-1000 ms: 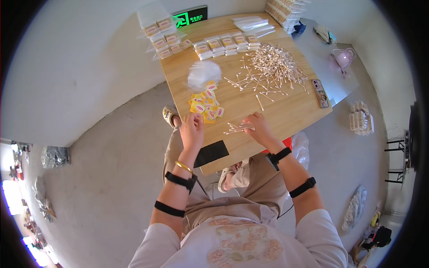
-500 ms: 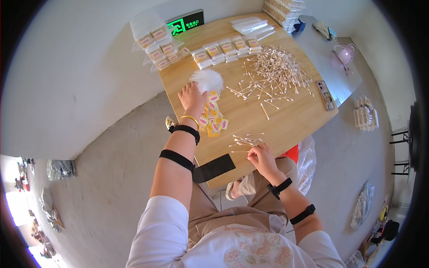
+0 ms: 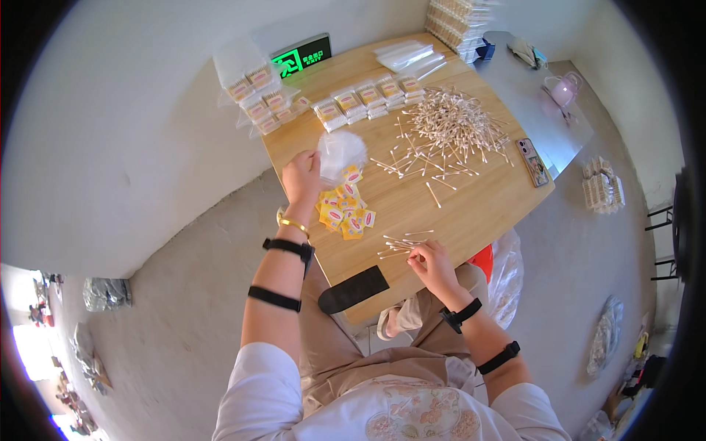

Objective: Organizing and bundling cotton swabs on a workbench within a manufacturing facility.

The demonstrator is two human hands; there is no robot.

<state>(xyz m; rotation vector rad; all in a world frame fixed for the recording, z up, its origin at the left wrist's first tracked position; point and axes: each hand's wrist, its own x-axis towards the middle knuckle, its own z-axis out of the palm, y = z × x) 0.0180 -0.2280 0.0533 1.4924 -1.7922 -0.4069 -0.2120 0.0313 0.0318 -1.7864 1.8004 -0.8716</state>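
My left hand (image 3: 301,178) reaches forward over the wooden table (image 3: 471,213) and pinches the edge of a clear plastic bag from a small stack (image 3: 342,152). Beside it lies a pile of yellow label cards (image 3: 346,211). My right hand (image 3: 434,266) rests near the table's front edge, fingers closed on a small bunch of cotton swabs (image 3: 401,245). A big heap of loose cotton swabs (image 3: 448,128) spreads across the middle of the table.
Packed swab bags (image 3: 368,99) lie in rows at the far side, with more (image 3: 257,92) at the far left corner. A phone (image 3: 533,162) lies at the right edge, a black strip (image 3: 353,289) at the front edge. Stacked packs (image 3: 456,18) and a green sign (image 3: 301,55) stand behind.
My left hand went from the yellow cards forward to the stack of clear bags. My right hand stayed on the small bunch of swabs near the front edge.
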